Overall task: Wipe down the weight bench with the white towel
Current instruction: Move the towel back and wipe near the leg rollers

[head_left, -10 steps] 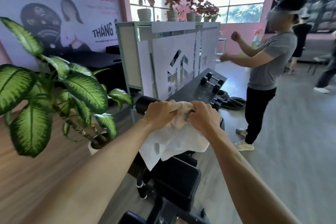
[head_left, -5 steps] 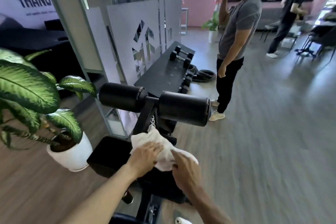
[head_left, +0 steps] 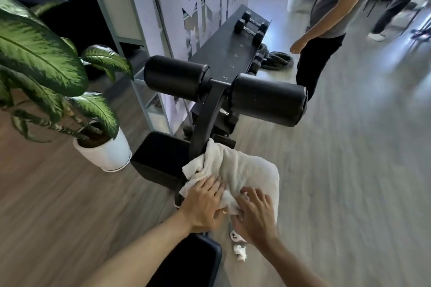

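The black weight bench (head_left: 161, 158) stands in front of me, its seat pad low in the middle and two black foam rollers (head_left: 265, 100) on a curved post above it. The white towel (head_left: 245, 168) lies spread over the seat pad, one corner bunched against the foot of the post. My left hand (head_left: 203, 202) presses flat on the towel's near left part. My right hand (head_left: 254, 212) grips a fold of the towel's near edge beside it. Another black pad (head_left: 193, 261) shows at the bottom edge.
A potted plant in a white pot (head_left: 105, 154) stands close on the left. Behind the bench runs a black dumbbell rack (head_left: 228, 49) along a white partition. A person (head_left: 326, 25) stands at the right of the rack. Small white scraps (head_left: 240, 251) lie on the floor.
The view has tilted down and come closer. The towel went from held bunched in the air to spread on the seat pad, and both hands have slid toward me over it.
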The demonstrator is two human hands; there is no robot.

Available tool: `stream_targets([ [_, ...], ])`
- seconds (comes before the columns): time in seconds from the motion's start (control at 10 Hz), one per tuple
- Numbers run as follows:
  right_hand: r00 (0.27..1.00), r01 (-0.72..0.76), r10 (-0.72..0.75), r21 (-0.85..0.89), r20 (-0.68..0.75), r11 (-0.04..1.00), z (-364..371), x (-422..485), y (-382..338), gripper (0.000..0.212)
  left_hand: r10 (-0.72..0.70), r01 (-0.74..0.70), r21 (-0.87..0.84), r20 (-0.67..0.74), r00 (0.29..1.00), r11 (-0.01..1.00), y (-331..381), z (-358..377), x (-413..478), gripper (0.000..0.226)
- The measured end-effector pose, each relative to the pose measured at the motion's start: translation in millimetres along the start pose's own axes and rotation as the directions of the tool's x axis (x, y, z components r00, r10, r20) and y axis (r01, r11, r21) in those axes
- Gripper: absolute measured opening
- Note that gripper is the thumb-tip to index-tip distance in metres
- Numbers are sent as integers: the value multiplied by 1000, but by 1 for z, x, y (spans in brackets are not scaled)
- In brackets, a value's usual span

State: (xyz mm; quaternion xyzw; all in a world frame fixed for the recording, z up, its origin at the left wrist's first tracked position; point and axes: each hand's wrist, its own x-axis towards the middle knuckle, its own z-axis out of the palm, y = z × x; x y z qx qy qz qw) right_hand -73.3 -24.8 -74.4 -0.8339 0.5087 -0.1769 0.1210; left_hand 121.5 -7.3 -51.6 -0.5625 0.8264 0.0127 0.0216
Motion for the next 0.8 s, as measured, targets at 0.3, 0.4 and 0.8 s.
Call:
stream_targets([
  [0.3,989,-145,143,-49,-42,988,-13,48,23,64,-189,125,-388,-131,973,913,-2,-21,68,60],
  [0.4,928,-256,299,-204,222,945,15,64,21,79,-202,199,-102,-21,979,975,5,11,77,60],
  [0.8,874,-291,317,-124,368,949,2,76,18,75,-290,308,-271,107,951,912,1,-2,86,62],
])
